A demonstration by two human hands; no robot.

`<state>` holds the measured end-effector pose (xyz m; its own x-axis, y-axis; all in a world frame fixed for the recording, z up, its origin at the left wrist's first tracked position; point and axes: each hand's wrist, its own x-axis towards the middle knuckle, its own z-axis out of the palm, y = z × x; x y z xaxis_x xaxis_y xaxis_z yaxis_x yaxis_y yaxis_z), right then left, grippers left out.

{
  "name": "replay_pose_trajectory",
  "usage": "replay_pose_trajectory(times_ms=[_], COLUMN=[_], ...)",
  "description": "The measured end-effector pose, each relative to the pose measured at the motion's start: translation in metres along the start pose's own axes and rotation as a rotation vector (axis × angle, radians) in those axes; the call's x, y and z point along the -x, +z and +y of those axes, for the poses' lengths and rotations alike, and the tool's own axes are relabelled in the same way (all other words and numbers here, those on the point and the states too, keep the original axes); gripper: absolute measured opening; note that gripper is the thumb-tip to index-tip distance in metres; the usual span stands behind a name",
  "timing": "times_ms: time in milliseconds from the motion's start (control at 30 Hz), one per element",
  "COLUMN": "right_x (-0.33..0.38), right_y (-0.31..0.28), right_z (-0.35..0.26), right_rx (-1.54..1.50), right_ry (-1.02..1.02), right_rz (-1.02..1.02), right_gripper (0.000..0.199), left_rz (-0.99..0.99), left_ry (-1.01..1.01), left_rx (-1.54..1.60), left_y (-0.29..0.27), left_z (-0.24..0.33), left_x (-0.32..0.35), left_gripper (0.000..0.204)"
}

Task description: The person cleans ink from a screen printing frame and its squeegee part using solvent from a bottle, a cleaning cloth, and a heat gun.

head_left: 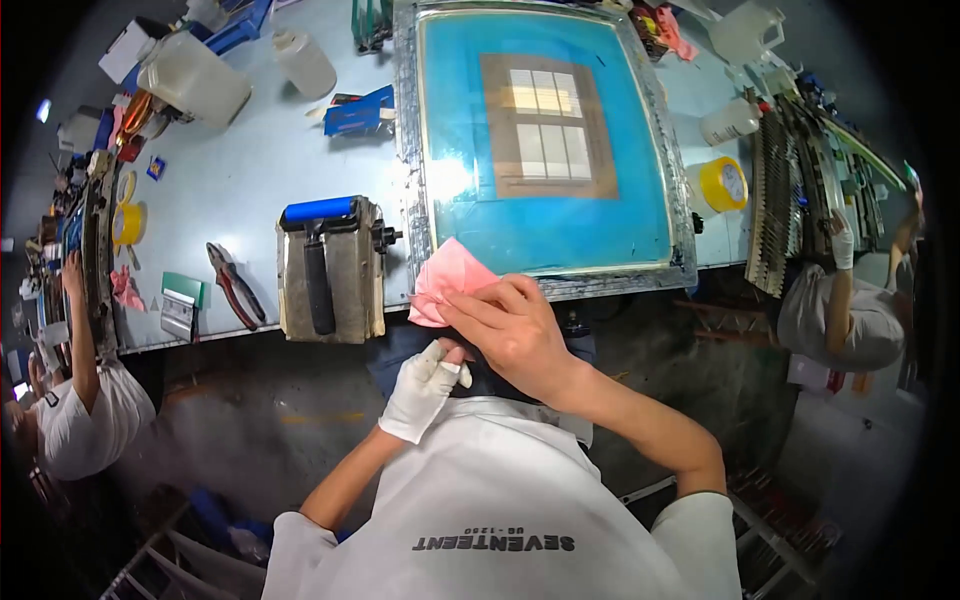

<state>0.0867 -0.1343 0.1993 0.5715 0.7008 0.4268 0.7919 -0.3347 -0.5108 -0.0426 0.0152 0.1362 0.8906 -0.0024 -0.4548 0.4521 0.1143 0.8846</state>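
Observation:
My right hand (515,335) is bare and pinches a folded pink cloth (455,278) between thumb and fingers. The cloth is raised at the near left corner of a silk-screen frame (545,285), overlapping it in view; whether they touch I cannot tell. Blue mesh (455,120) fills the frame, and a brownish rectangle in its middle shows a window's reflection. Just below the cloth, close to my body, is my left hand (420,388) in a white glove with bare fingertips. Its fingers are curled closed, and anything inside them is hidden.
Left of the frame, a blue roller (318,212) rests on a thick block. Pliers (235,288), a scraper (180,312) and yellow tape (127,224) lie farther left. Plastic jugs (195,80) stand behind. More tape (718,185) sits at right. Other people (90,410) work on both sides.

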Motion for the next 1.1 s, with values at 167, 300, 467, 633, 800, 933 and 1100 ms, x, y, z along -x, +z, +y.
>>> replay_pose_trajectory(times_ms=[167,300,467,633,800,933,1100], right_x=[0.058,0.1,0.047,0.056,0.017,-0.032,-0.091], right_y=[-0.096,-0.143,-0.076,-0.153,-0.207,-0.16,-0.129], right_z=[0.054,0.079,0.045,0.101,0.133,0.131,0.218], right_rx=[0.293,0.469,0.173,0.222,-0.35,0.162,0.295], right_ry=[0.138,0.335,0.091,0.368,0.855,0.017,-0.271], right_rz=[-0.06,0.034,-0.028,-0.077,0.241,-0.242,-0.218], right_gripper=[0.03,0.033,0.036,0.03,0.028,0.033,0.034], left_rz=[0.121,0.124,0.128,0.273,0.356,0.41,0.503], left_ry=[-0.002,0.035,0.045,0.01,0.045,0.027,-0.031], left_rx=[0.112,0.271,0.299,0.316,0.337,0.395,0.431], left_y=[-0.022,-0.03,-0.023,-0.011,-0.002,0.005,0.018], left_z=[-0.002,-0.004,0.011,0.013,0.03,0.045,0.066], left_x=[-0.001,-0.009,-0.041,-0.04,-0.034,-0.031,-0.025], left_gripper=[0.036,0.047,0.065,0.066,0.063,0.061,0.061])
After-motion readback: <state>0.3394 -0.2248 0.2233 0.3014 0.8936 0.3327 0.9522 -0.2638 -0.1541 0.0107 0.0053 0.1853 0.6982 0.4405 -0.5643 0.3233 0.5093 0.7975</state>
